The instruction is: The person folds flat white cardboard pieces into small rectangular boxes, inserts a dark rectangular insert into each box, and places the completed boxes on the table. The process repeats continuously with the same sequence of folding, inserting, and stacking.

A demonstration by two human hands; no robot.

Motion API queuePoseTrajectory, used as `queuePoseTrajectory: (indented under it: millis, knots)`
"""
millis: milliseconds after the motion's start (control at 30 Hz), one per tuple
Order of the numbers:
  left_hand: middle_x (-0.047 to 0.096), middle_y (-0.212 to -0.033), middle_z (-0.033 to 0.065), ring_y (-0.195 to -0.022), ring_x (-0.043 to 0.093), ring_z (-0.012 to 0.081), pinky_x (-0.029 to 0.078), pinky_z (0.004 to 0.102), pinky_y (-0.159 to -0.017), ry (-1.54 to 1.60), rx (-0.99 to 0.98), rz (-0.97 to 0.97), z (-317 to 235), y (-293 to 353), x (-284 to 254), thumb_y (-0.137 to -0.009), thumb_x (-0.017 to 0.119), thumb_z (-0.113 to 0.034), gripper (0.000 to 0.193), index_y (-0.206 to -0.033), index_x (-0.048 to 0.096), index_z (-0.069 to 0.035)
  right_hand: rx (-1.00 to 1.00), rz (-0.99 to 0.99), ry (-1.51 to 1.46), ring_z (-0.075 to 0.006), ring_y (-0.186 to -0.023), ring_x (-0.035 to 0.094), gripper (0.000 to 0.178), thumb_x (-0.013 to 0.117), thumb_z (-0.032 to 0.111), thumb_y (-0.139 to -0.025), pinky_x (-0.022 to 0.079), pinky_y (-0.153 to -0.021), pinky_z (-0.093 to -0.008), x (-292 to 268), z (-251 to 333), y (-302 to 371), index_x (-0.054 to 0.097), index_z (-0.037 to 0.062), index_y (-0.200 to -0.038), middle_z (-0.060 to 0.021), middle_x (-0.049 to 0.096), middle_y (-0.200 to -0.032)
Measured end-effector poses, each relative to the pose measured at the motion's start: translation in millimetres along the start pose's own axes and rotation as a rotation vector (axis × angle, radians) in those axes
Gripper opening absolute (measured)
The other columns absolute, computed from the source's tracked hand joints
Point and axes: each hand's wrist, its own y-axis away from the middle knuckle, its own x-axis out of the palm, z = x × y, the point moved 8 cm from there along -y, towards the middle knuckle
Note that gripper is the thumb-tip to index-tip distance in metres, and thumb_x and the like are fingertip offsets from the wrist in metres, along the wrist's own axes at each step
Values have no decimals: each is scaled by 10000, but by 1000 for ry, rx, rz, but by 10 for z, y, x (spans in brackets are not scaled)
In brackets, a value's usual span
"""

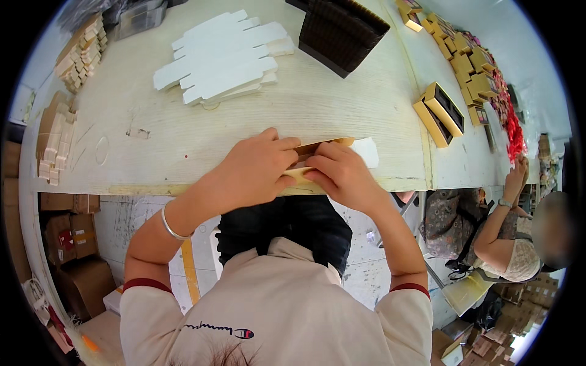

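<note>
At the near edge of the pale wood-grain worktable (140, 165), seen from the head camera, a narrow gold carton (343, 142) lies lengthwise between the person's two hands, its brown-shadowed opening facing up. The left hand (262, 165) grips its left part, fingers bent over the far side and thumb against the near side. The right hand (343, 172) has its fingers curled in at the opening, with the thumb closed toward the near wall. A white card flap (366, 151) shows just right of the carton; whether it is joined on cannot be told.

Farther back lie flat white box blanks (226, 55) in an overlapping pile, and right of them a stack of dark plastic trays (342, 33). Two gold boxes with dark inserts (448, 107) lean together on the right, near a long heap of gold boxes (473, 67). Beyond, a co-worker's hands (517, 177) are near a bright red heap (514, 131).
</note>
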Motion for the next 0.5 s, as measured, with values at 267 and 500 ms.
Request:
queuePoseTrajectory:
  millis: [267,500]
  knots:
    - [509,-948,102,-845,544,259,510,354,-695,-100,-224,-99,-165,64,90,-747,740,-248,285,-841,588,-26,16,-211,426,-289,-889,576,375,702,80,-733,470,-780,-413,-364,-4,339,642,61,-1103,-162,552,-1215]
    - [464,-1208,134,-807,568,255,512,359,-695,311,-115,156,-158,87,-45,-735,760,-180,351,-1001,611,-5,56,-91,-156,-305,-951,565,410,772,137,-708,486,-801,-398,0,66,378,615,72,-1081,-142,487,-1185]
